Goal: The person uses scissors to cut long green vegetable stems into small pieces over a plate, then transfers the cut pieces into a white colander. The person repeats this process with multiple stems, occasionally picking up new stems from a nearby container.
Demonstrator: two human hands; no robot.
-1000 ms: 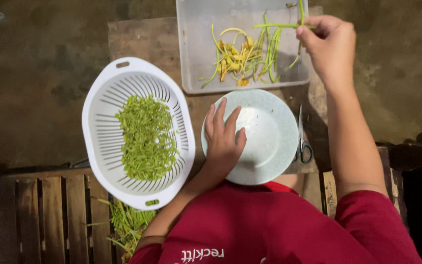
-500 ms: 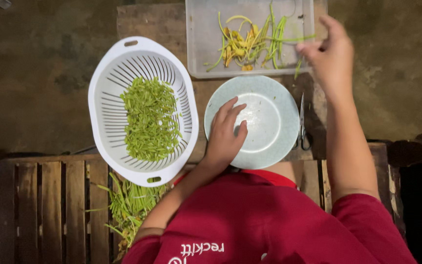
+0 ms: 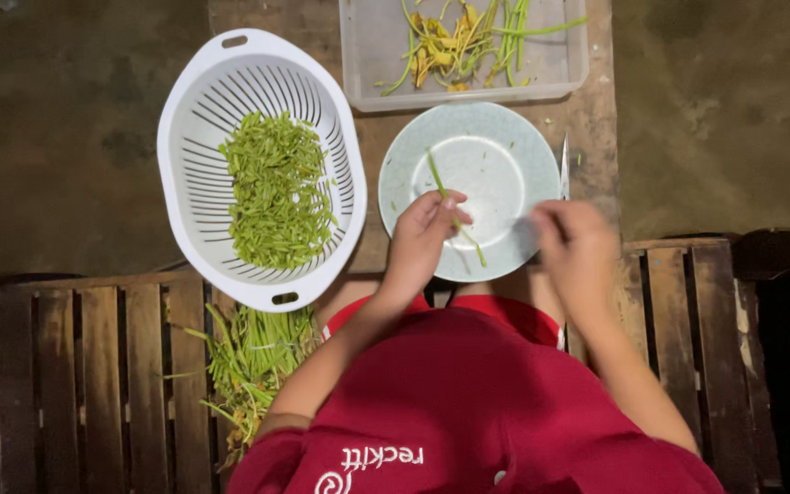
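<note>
My left hand (image 3: pixel 421 236) pinches a thin green stem (image 3: pixel 443 194) over the round pale plate (image 3: pixel 505 137). My right hand (image 3: pixel 576 240) is blurred, so I cannot tell its grip. The stem may snap or slip if I pull unevenly.

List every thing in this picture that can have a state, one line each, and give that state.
White colander: upright, holding a heap of cut green pieces.
Pale plate: upright, nearly bare.
Clear tray: open, holding green and yellow stems.
Green stem: pinched in the left hand, over the plate.
Left hand: closed on the stem.
Right hand: blurred, grip unclear.
Loose green stalks: piled on the wooden slats.
</note>
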